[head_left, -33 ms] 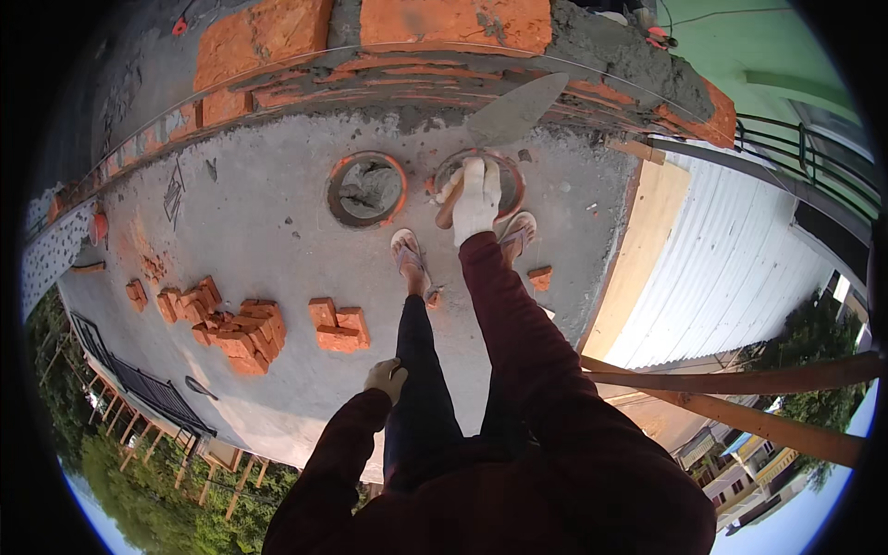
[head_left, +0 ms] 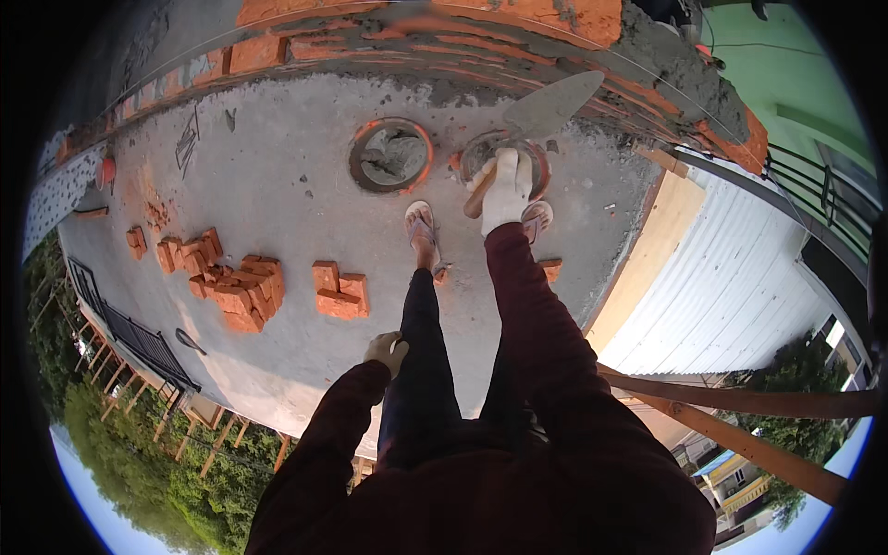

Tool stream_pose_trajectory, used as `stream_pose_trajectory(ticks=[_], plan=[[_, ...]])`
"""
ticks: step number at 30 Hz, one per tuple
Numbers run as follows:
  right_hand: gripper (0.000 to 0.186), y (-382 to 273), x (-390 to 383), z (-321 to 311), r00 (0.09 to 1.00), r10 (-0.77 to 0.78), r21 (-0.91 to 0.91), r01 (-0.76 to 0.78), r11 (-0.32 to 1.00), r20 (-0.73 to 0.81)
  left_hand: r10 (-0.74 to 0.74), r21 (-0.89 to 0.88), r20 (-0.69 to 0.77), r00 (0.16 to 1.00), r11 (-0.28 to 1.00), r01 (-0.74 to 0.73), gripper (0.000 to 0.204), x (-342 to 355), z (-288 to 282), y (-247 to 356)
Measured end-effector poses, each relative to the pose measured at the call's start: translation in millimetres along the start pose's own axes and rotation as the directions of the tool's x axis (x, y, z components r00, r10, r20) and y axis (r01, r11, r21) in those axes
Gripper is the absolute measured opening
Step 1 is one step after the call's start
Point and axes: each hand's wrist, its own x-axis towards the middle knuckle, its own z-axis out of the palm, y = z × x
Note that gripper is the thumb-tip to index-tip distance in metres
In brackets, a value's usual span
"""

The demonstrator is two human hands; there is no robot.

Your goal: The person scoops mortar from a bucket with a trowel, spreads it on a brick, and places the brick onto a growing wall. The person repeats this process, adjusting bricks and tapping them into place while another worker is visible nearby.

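My right hand (head_left: 507,190), in a white glove, grips the wooden handle (head_left: 476,194) of a trowel, held over a round mortar bucket (head_left: 544,174). Its broad steel blade (head_left: 550,100) points up and right, in front of the mortared brick wall (head_left: 453,37). A second bucket (head_left: 427,157) of grey mortar stands to the left. My gloved left hand (head_left: 385,354) hangs closed beside my left leg; what is in its fingers, if anything, is hidden. My sandalled feet (head_left: 419,227) are just below the buckets.
Brick piles (head_left: 242,291) and a smaller stack (head_left: 340,291) lie on the concrete floor (head_left: 277,176) to the left. A string (head_left: 162,60) runs along the wall. On the right are a board (head_left: 647,250), corrugated sheeting (head_left: 721,268) and timber beams (head_left: 740,398). A metal railing (head_left: 129,324) borders the lower left.
The view has shifted, so wall, buckets and floor sit higher in the picture. My right hand and the trowel appear a little higher and further right, with the same grip.
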Motion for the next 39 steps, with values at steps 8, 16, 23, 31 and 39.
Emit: stream_pose_trajectory(ticks=[8, 16, 23, 31, 39], plan=[[0.041, 26, 12, -118, 0.92, -0.034, -0.864, 0.379, 0.332, 0.391, -0.462, -0.838, -0.09, 0.883, 0.514, 0.184, 0.071, -42, 120, -88], [0.032, -10, 53, -84, 0.932, -0.006, -0.905, 0.349, -0.243, 0.361, -0.755, -0.887, 0.013, 0.655, 0.294, 0.357, 0.12, -10, 144, -196], [0.025, 110, -101, -57, 0.945, 0.296, -0.937, 0.027, 0.348, 0.137, -0.832, -0.851, 0.05, 0.552, 0.254, 0.459, 0.125, 138, 84, -353], [0.015, 232, -249, -112, 0.762, 0.567, -0.944, -0.319, -0.088, -0.311, -0.918, -0.901, 0.12, 0.379, 0.059, 0.429, 0.158, 300, 70, -416], [0.021, 211, -246, -114, 0.776, 0.542, -0.943, -0.316, -0.11, -0.323, -0.648, -0.929, -0.101, 0.755, -0.21, -0.304, 0.106, 262, 55, -414]])
